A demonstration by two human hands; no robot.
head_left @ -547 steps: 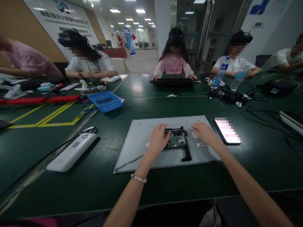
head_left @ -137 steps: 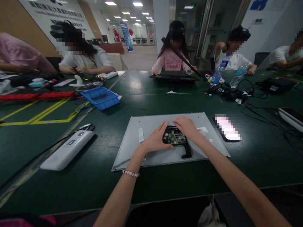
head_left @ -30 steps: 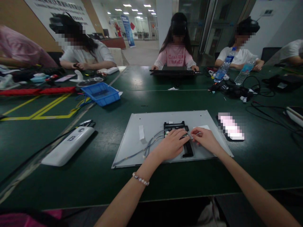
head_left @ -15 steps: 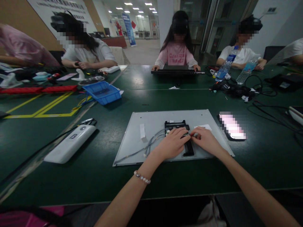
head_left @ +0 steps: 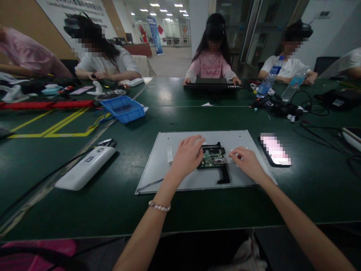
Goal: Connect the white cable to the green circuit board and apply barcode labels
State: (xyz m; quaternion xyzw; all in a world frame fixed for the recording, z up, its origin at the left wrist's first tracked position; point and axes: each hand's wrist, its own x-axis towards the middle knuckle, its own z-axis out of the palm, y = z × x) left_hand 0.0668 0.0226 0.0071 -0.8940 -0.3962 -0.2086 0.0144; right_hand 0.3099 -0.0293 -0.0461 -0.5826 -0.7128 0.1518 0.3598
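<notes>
A green circuit board in a black plastic bracket lies on a flat light-grey panel. My left hand hovers at the board's left edge with its fingers apart and slightly bent, hiding most of the grey cables on the panel. To the right of the bracket, the thumb and fingertips of my right hand are pinched together. Whatever they hold, if anything, is too small to make out. A small white block stands on the panel left of my left hand.
On the green table a white power bank with a black cable lies left. A phone is right of the panel. Farther back are a blue basket, two water bottles and tangled black cables. Several people sit opposite.
My left hand has moved left and up off the middle of the bracket, uncovering the green circuit board. My right hand has shifted slightly right, away from the bracket, its fingers still pinched.
</notes>
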